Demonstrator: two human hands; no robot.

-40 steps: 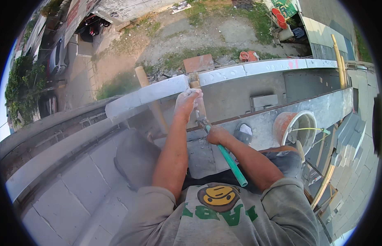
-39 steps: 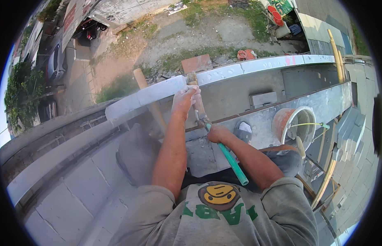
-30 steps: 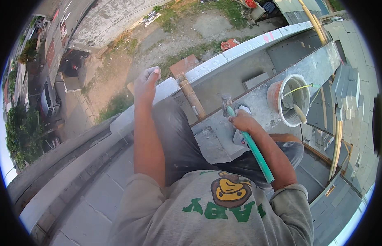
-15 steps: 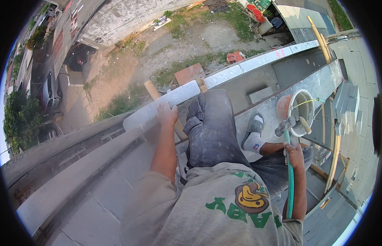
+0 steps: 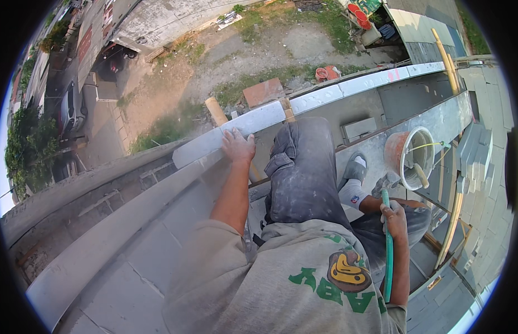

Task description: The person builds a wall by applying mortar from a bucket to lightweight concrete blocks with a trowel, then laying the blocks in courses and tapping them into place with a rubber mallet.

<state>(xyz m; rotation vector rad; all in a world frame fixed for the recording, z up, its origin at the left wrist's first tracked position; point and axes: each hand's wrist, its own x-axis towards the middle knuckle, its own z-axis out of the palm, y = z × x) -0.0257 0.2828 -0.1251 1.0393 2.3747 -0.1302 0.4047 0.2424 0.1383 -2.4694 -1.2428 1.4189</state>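
Dirt yard [image 5: 225, 58], patched with grass, lying below and beyond the work. Row of pale blocks [image 5: 367, 82] crossing the view along the yard's near side. Grey plank [image 5: 451, 114] slanting up to the right, nearer the person than the row. Grey shirt [image 5: 281, 267] at the lower edge; above it, a dusty trouser leg [image 5: 303, 181] with the knee bent toward the blocks. Pale block [image 5: 261, 118] left of the knee, its right end against a narrow strip of wood [image 5: 289, 113]. Bucket [image 5: 396, 151] on the plank, tilted in view so that its mouth faces right, a thin yellow-green strap across the opening. Hammer [image 5: 389, 253] at the person's right side, green handle pointing down, head up in front of the bucket's lower left wall; whether the two touch cannot be told. Sandal [image 5: 350, 173] on the plank between knee and bucket. Left hand [image 5: 238, 146] open, fingers slightly spread, laid on the near edge of the pale block without gripping it. Right hand [image 5: 394, 219] closed around the hammer's handle, just below the head. Short wooden handle [image 5: 421, 176] leaning out over the bucket's rim.
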